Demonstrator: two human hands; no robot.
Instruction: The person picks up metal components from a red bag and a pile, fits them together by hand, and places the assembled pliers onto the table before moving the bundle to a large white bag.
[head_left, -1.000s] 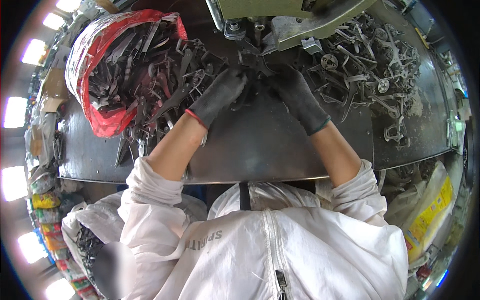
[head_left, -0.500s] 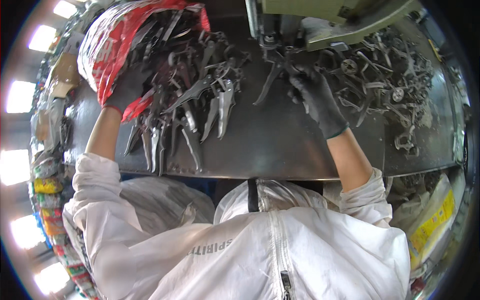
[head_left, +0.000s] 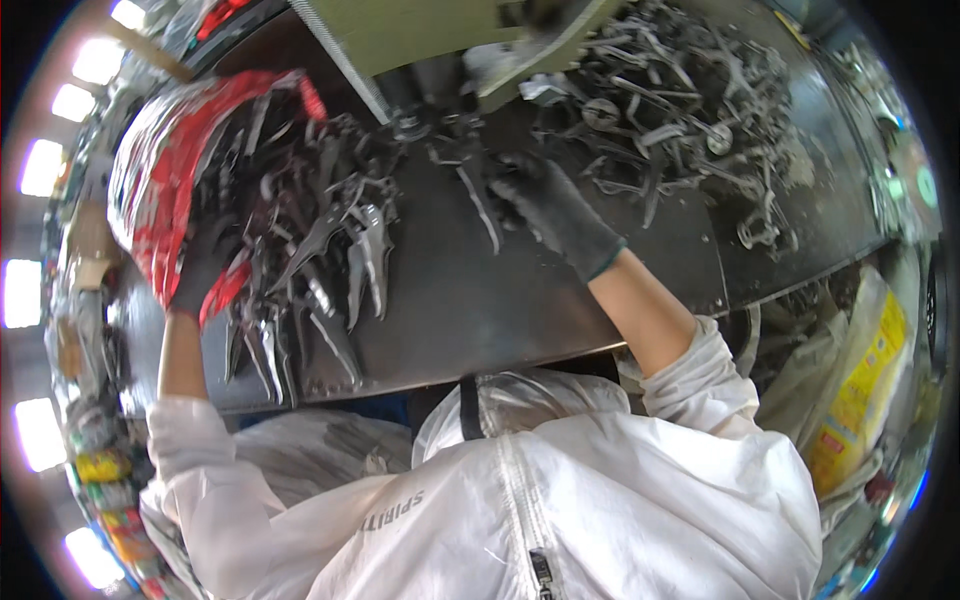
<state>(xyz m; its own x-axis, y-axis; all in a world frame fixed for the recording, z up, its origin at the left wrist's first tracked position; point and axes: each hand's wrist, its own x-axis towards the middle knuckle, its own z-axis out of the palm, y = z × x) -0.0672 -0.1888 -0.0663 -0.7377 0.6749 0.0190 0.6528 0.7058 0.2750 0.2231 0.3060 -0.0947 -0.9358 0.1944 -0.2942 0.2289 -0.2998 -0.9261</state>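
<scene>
My right hand [head_left: 555, 205], in a dark glove, is at the machine's working point with its fingers curled closed at the upper end of a curved grey metal lever [head_left: 480, 205]. The lever hangs below the machine head with its tip toward me; the exact grip is dark and blurred. My left hand [head_left: 205, 265], also in a dark glove, reaches into the mouth of a red and white plastic bag [head_left: 150, 190]. Its fingers are lost among a heap of similar metal levers [head_left: 320, 235] that spreads out of the bag onto the metal table.
The pale green machine [head_left: 420, 35] stands over the far middle of the table [head_left: 450, 310]. Tangled metal scrap pieces [head_left: 670, 110] lie to its right. A white and yellow sack [head_left: 855, 390] stands beyond the table's near right edge. Stacked colourful bundles [head_left: 100, 465] line the left.
The whole view has turned and shifted, so the machine and heaps sit further left in it. Both hands stay at about the same places relative to the bag and the lever.
</scene>
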